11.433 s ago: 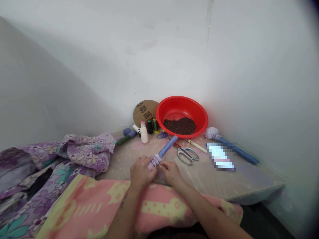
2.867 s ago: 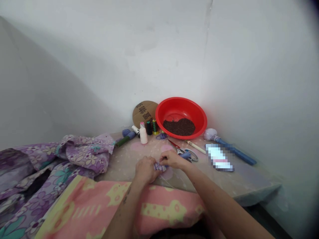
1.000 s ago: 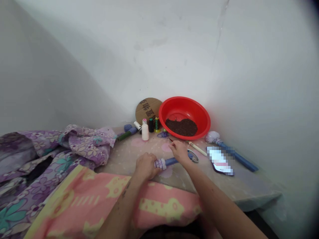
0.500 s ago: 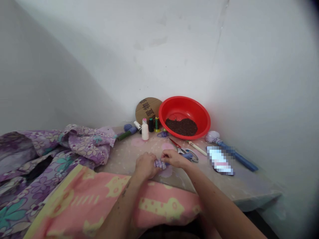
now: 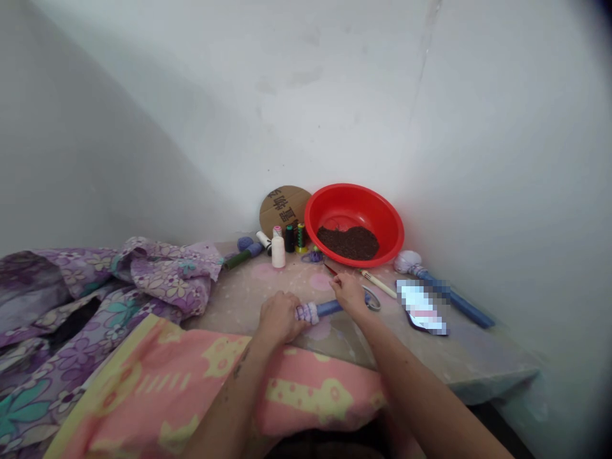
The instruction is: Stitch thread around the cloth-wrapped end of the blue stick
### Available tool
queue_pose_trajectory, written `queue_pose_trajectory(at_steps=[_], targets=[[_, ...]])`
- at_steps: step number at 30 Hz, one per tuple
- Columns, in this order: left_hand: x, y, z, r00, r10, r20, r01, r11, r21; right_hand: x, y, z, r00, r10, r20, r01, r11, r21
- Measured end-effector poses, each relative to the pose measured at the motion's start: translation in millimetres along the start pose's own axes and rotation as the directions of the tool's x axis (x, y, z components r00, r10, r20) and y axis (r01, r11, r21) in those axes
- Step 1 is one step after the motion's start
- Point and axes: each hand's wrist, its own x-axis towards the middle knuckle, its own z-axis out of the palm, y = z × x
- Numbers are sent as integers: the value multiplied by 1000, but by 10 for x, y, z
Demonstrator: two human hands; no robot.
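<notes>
My left hand (image 5: 280,317) is closed round the cloth-covered end of a blue stick (image 5: 329,308). Lilac patterned cloth (image 5: 308,313), gathered in ridges, wraps the stick beside my fingers; the rest of that end is hidden in my palm. Above the stick, my right hand (image 5: 350,292) has its thumb and fingertips pinched together; whatever is between them is too small to make out. Scissors (image 5: 373,298) lie just behind my right hand, which covers most of them, leaving a grey handle loop and a red blade tip in view.
Behind stand a red basin (image 5: 354,191) holding dark brown grains, a cardboard disc (image 5: 282,207) and several thread spools (image 5: 278,252). To the right are a pen (image 5: 377,283), a phone (image 5: 423,309) and another padded blue stick (image 5: 461,306). Floral cloth (image 5: 167,280) is heaped left; pink-yellow cloth (image 5: 201,376) covers the front.
My right hand has moved right and up, away from the lilac cloth, uncovering more of the blue stick and now covering the scissors' middle. My left hand has kept its hold.
</notes>
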Motion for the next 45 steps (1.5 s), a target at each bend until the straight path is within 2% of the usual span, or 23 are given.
queue_pose_trajectory(at_steps=[2, 4, 7, 10, 15, 17, 21, 27, 31, 33, 36, 40, 45], targets=[[4, -5, 13, 1000, 0, -10, 0, 1000, 3, 1, 9, -10, 997, -71, 43, 65, 991, 115], [7, -7, 21, 1000, 2, -15, -2, 1000, 2, -14, -23, -31, 975, -190, 114, 148, 942, 302], [9, -4, 25, 1000, 11, -16, -11, 1000, -1, -74, -143, -76, 890, -367, 272, 188, 837, 513], [11, -5, 34, 1000, 13, -22, -13, 1000, 5, -140, -277, -105, 813, -451, 369, 201, 812, 549], [16, -26, 60, 998, 43, -55, -42, 999, 20, -158, -355, -92, 796, -459, 395, 214, 824, 525], [19, -37, 72, 996, 50, -67, -48, 999, 26, -142, -343, -90, 805, -462, 373, 244, 830, 501], [30, -49, 98, 997, 34, -63, -33, 999, 26, -113, -318, -90, 858, -447, 253, 319, 851, 418], [21, -29, 74, 998, 44, -49, -43, 999, 25, -120, -318, -7, 876, -455, 164, 371, 849, 376], [-7, -63, 30, 985, 163, -63, -162, 987, 9, -121, -288, 30, 919, -366, 148, 285, 874, 395], [-21, -93, 15, 970, 233, -64, -233, 972, 5, -110, -259, 27, 938, -333, 99, 263, 866, 426], [-32, -123, 7, 961, 268, -62, -266, 963, 33, -78, -217, 13, 957, -288, 8, 245, 826, 507], [-33, -116, 25, 956, 262, -131, -255, 964, 70, -40, -216, -45, 993, -110, -51, 118, 762, 637], [-42, -105, 60, 946, 182, -270, -159, 982, 103, -38, -350, -266, 999, 10, -51, 35, 576, 816]])
